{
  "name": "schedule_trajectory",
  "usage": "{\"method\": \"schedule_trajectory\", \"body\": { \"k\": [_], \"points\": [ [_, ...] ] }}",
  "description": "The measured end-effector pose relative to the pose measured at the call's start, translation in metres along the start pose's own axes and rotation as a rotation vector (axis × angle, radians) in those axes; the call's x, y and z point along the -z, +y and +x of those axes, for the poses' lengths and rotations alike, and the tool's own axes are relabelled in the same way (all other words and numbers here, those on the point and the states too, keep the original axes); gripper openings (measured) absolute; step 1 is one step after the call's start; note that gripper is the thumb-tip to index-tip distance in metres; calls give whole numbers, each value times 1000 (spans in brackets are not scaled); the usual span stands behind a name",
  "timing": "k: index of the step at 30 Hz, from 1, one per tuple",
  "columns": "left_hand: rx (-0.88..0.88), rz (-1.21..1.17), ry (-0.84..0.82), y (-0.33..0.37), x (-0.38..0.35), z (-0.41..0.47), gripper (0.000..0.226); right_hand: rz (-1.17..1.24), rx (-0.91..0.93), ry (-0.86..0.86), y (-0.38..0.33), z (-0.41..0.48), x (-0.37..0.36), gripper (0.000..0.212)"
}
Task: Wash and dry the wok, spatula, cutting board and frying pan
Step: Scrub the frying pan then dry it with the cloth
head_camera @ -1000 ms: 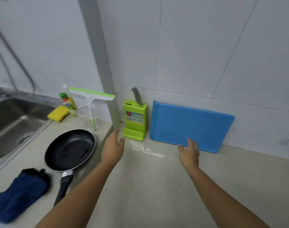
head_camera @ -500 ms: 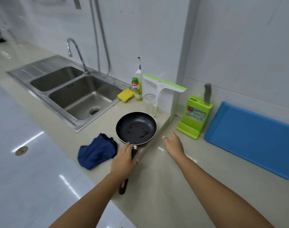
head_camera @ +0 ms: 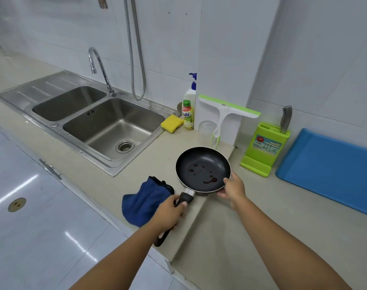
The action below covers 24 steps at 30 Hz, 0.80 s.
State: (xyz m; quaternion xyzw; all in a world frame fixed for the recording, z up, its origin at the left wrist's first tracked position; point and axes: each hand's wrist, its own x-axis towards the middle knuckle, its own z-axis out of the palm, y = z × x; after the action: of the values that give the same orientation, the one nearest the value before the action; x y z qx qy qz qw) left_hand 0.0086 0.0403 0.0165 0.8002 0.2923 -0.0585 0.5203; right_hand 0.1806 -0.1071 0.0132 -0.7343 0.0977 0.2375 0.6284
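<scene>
Both our hands are on the frying pan (head_camera: 202, 168)
Our left hand (head_camera: 170, 214) curls round the handle (head_camera: 185, 199), our right hand (head_camera: 232, 188) pinches the near rim; the pan's over the counter (head_camera: 262, 216), just beside the blue cloth (head_camera: 145, 204).

One frying pan (head_camera: 203, 169); one cutting board (head_camera: 329, 170), blue; one cloth (head_camera: 145, 203), dark blue; one sponge (head_camera: 171, 123), yellow; two bottles, a white pump bottle (head_camera: 190, 95) and a smaller green-capped bottle (head_camera: 187, 118); one squeegee (head_camera: 226, 114); one clear glass (head_camera: 206, 128); one green knife block (head_camera: 264, 147) with one knife (head_camera: 286, 119) in it; one steel sink (head_camera: 53, 84) with two basins, the far basin (head_camera: 68, 103) and the near basin (head_camera: 113, 126); one tap (head_camera: 99, 68); one metal hose (head_camera: 136, 59); one round floor drain (head_camera: 16, 204); two hands, the left hand (head_camera: 170, 212) and the right hand (head_camera: 233, 188).
</scene>
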Motion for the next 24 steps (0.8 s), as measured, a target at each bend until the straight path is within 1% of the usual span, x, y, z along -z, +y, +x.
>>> {"method": "schedule_trajectory", "body": {
  "k": [3, 7, 11, 13, 14, 17, 21, 24],
  "points": [
    [-30, 6, 37, 7, 13, 2, 22, 43, 52, 45, 0, -8, -3, 40],
    [-117, 31, 95, 16, 42, 5, 11, 115, 129, 38, -22, -19, -16, 43],
    [-130, 72, 162, 15, 90, 11, 19, 115, 215, -20, -47, -28, -50, 34],
    [-152, 160, 204, 10, 113, 14, 18, 115, 229, -46, -55, -31, -73, 34],
    [-157, 187, 220, 6, 125, 16, 22, 117, 238, -59, -58, -32, -84, 35],
    [-172, 208, 274, -9, 164, 19, 27, 145, 281, -111, -69, -38, -125, 36],
    [-195, 207, 356, -38, 223, 30, 23, 193, 289, -157, -78, -39, -195, 43],
    [-195, 262, 370, -64, 280, 45, 24, 232, 277, -157, -78, -37, -262, 43]
  ]
}}
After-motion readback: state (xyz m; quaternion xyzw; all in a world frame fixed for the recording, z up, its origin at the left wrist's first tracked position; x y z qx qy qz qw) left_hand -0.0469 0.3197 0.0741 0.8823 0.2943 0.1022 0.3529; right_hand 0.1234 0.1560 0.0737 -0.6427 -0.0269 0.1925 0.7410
